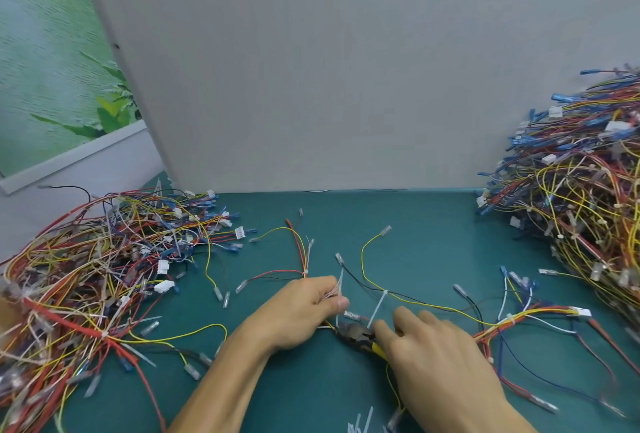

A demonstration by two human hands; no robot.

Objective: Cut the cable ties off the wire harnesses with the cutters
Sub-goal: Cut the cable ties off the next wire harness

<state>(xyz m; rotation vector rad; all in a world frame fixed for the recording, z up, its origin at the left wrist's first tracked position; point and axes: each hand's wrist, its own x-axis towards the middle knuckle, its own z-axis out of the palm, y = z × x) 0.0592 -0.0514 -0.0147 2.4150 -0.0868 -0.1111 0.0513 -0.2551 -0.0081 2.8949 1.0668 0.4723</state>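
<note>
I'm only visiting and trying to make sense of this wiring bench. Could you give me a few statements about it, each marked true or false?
1. The cutters have yellow handles. True.
2. The left hand holds nothing. False: it pinches a bunch of thin wires.
3. Harnesses are heaped on both sides, a left pile and a right pile. True.
4. The mat is red. False: it is teal green.
5. The right hand is far from the cutters. False: it lies over their handles, though its grip is hidden.
</note>
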